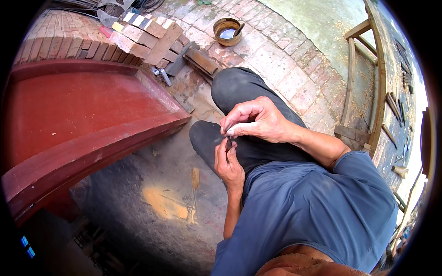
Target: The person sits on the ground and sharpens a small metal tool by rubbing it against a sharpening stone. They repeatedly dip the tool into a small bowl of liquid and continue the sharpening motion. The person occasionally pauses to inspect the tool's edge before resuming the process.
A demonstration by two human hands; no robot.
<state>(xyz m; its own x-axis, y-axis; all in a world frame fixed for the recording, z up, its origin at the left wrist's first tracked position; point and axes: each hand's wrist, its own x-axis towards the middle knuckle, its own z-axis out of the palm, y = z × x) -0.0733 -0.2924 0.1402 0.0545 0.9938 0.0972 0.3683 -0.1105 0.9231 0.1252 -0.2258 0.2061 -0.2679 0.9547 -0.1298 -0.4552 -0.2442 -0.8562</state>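
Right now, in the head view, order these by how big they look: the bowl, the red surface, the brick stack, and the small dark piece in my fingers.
Largest to smallest as they look:
1. Red surface
2. Brick stack
3. Bowl
4. Small dark piece, partly hidden by fingers

The dark piece between the fingertips is too small to identify, and the left hand and right hand cover parts of it. The feet are hidden below the knees. The red furniture is cut off by the left rim, as is the brickwork. On the right, the bench runs out of the round view; many of its tools are too small to tell. Deep shadow swallows the shapes at lower left.
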